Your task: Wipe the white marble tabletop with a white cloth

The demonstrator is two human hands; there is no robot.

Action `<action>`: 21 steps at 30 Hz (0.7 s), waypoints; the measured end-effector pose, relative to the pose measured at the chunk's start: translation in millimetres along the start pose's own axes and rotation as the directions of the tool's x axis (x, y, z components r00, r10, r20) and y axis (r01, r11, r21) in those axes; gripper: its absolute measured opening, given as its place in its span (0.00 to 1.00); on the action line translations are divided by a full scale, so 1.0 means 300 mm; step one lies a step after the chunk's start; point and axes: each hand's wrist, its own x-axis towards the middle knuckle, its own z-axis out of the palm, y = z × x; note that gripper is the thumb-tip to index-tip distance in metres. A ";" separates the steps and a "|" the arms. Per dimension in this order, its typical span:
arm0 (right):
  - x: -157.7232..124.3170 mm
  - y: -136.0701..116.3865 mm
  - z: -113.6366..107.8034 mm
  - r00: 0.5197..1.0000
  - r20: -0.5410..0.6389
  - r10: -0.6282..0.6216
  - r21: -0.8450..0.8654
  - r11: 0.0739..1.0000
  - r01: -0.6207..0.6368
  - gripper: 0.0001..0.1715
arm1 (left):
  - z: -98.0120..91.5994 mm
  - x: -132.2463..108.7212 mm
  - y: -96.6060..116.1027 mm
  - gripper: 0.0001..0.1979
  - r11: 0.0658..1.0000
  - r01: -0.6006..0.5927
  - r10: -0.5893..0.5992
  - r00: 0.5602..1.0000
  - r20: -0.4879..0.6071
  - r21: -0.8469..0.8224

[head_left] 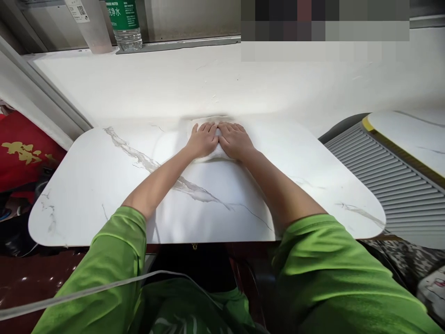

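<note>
A folded white cloth (219,153) lies on the white, marble-patterned table (90,185), close to its far edge at the wall. My left hand (204,140) rests flat on the cloth's left part, fingers stretched forward. Beside it, my right hand (237,140) presses flat on the right part, also with its fingers extended. The two hands touch or nearly touch at the thumbs. Much of the cloth is hidden beneath them.
On the ledge above the wall stand a water bottle (127,28) with a green label and a cloudy bottle (93,30). A grey ribbed panel (389,171) adjoins the table's right side. Red fabric (24,153) hangs at left. A pale cable (104,282) crosses in front of me.
</note>
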 end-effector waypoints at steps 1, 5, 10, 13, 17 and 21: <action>-0.022 -0.017 -0.010 1.000 0.010 0.004 -0.008 1.000 -0.004 0.33 | 0.001 -0.022 0.004 0.27 1.000 -0.009 0.009 1.000 -0.003 0.002; -0.142 -0.097 -0.043 0.999 0.035 0.002 -0.038 0.999 0.000 0.33 | 0.005 -0.151 0.023 0.26 0.998 -0.066 0.066 0.997 -0.030 0.004; -0.334 -0.227 -0.073 0.999 -0.008 -0.052 -0.038 0.998 0.052 0.33 | -0.007 -0.379 0.062 0.26 0.993 -0.113 0.114 0.992 -0.049 0.029; -0.445 -0.321 -0.094 0.999 -0.029 -0.039 -0.039 0.999 0.038 0.33 | -0.026 -0.518 0.083 0.26 0.989 -0.143 0.144 0.989 -0.035 0.034; -0.542 -0.415 -0.114 0.996 -0.061 -0.063 -0.037 0.997 0.061 0.32 | -0.044 -0.655 0.099 0.26 0.986 -0.160 0.162 0.985 -0.065 0.034; -0.558 -0.434 -0.116 0.994 -0.063 -0.088 -0.022 0.996 0.086 0.32 | -0.045 -0.690 0.101 0.25 0.988 -0.151 0.152 0.986 -0.062 0.019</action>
